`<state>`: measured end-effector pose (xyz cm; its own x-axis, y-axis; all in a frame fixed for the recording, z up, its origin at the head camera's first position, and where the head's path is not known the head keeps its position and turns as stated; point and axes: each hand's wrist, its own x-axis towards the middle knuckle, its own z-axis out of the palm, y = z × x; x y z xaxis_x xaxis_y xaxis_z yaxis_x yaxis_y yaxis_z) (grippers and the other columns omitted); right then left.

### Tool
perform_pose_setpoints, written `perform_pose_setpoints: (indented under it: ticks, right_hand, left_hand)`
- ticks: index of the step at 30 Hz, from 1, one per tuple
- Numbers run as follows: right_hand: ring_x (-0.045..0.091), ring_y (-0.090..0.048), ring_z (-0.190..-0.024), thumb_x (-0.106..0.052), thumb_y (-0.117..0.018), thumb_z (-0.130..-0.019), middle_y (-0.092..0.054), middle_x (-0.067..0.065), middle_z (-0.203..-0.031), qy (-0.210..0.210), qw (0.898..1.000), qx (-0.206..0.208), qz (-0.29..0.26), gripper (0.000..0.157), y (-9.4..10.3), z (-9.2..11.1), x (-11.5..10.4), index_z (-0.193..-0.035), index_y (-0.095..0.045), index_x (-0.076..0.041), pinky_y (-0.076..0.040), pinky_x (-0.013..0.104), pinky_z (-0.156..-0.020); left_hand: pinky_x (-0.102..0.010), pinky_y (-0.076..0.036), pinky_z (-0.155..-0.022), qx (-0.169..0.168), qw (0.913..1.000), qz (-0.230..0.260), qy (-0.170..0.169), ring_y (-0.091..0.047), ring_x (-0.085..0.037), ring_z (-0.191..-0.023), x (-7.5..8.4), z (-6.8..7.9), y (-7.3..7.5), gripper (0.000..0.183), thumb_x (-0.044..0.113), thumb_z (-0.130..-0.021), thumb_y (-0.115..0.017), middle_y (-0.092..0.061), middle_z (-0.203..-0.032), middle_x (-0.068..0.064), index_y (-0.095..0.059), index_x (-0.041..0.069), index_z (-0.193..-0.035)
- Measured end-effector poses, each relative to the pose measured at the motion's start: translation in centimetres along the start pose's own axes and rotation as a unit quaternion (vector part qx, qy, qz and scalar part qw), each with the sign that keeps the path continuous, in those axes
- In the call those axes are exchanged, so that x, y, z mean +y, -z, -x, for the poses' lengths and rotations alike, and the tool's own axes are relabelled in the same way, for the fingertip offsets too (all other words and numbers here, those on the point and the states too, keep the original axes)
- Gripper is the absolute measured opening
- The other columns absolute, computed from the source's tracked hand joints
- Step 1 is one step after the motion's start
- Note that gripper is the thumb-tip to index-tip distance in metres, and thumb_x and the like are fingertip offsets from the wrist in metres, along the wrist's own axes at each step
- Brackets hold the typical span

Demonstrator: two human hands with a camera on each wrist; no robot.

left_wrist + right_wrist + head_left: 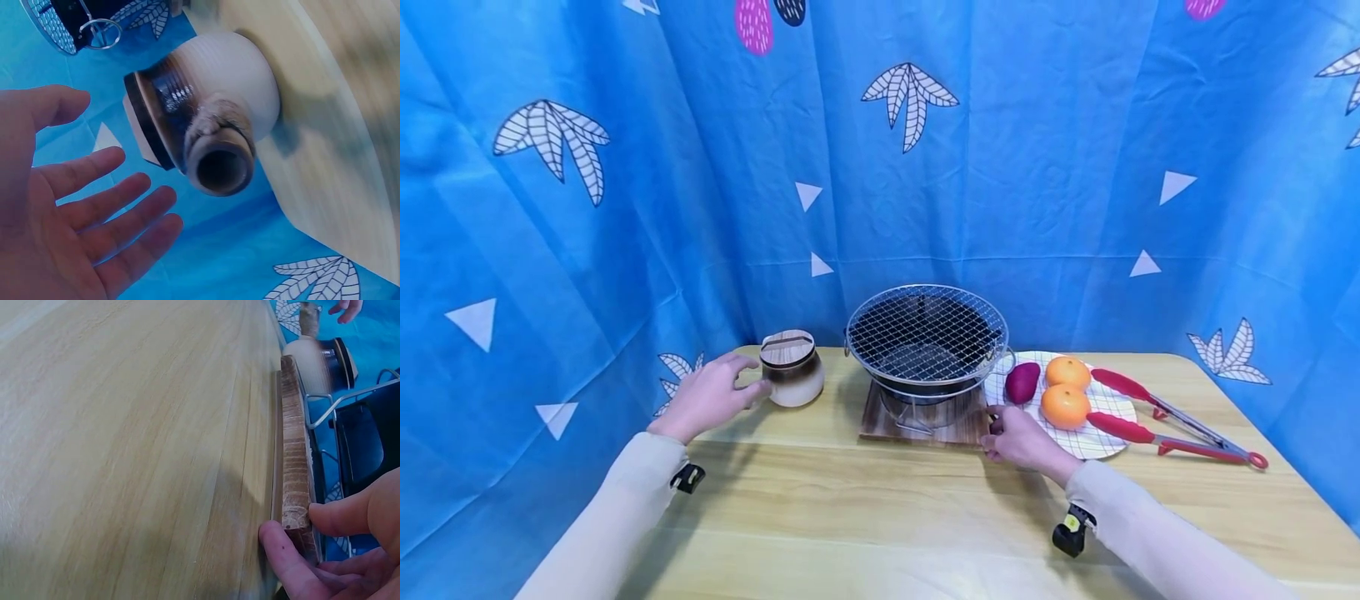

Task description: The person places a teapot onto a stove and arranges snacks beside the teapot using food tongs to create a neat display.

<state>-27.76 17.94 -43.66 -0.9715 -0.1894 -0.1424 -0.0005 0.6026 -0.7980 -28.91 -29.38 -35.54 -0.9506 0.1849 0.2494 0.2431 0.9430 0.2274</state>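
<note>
A small side-handled ceramic teapot (793,379), white below and brown above with a wooden lid, stands at the table's left. Beside it my left hand (715,393) hovers with fingers spread, apart from the pot in the left wrist view. That view shows the hollow handle (220,167) wrapped with twine. My right hand (1025,439) pinches the near right corner of a dark wooden board (295,450), thumb on its upper face and index finger at its edge. On the board a wire stand carries a black grill bowl topped by a round wire grate (925,333).
Right of the grill lies a checked plate (1101,447) with a purple sweet potato-like item (1022,383) and two oranges (1066,406). Red-tipped tongs (1198,450) rest partly on the plate, spread apart. A blue patterned curtain (1037,208) hangs behind and beside the wooden table.
</note>
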Motion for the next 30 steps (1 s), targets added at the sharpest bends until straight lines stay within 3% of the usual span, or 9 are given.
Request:
perform_pose_setpoints:
  ticks: [11,17,23,30]
  right_hand:
    - [0.019,-0.065,-0.071,0.006,-0.066,-0.090,-0.067,0.019,-0.099,0.008,1.000,-0.001,0.011,0.058,0.1,-0.1,0.2,-0.142,-0.043,0.014,-0.062,0.032,-0.065]
    - [0.020,-0.065,-0.072,0.006,-0.065,-0.090,-0.067,0.019,-0.099,0.007,1.000,0.000,0.006,0.058,0.0,0.0,0.3,-0.142,-0.042,0.013,-0.062,0.032,-0.064]
    - [0.021,-0.065,-0.072,0.006,-0.064,-0.090,-0.067,0.020,-0.100,0.005,1.000,-0.002,0.002,0.058,0.1,0.1,0.1,-0.143,-0.042,0.013,-0.062,0.032,-0.065]
    - [0.021,-0.064,-0.071,0.007,-0.063,-0.090,-0.066,0.019,-0.100,0.001,1.000,-0.010,0.001,0.059,0.1,0.0,0.0,-0.144,-0.041,0.012,-0.061,0.032,-0.064]
  left_hand:
    - [-0.067,-0.049,-0.095,-0.024,0.9988,0.018,0.038,-0.055,-0.045,-0.125,-1.4,-0.4,-1.1,0.087,0.076,-0.087,-0.054,-0.051,-0.145,-0.020,-0.055,0.007,-0.141]
    - [-0.070,-0.040,-0.105,-0.031,0.9973,0.045,0.048,-0.045,-0.048,-0.135,-2.2,-1.2,-1.9,0.077,0.062,-0.093,-0.059,-0.043,-0.152,-0.025,-0.050,0.006,-0.145]
    - [-0.068,-0.040,-0.108,-0.054,0.9935,0.078,0.063,-0.041,-0.048,-0.137,-2.6,-1.8,-2.5,0.078,0.059,-0.094,-0.060,-0.041,-0.152,-0.027,-0.046,0.003,-0.147]
    - [-0.067,-0.045,-0.102,-0.085,0.9863,0.107,0.093,-0.049,-0.049,-0.131,-3.1,-1.8,-2.7,0.081,0.063,-0.093,-0.059,-0.049,-0.147,-0.027,-0.044,0.006,-0.149]
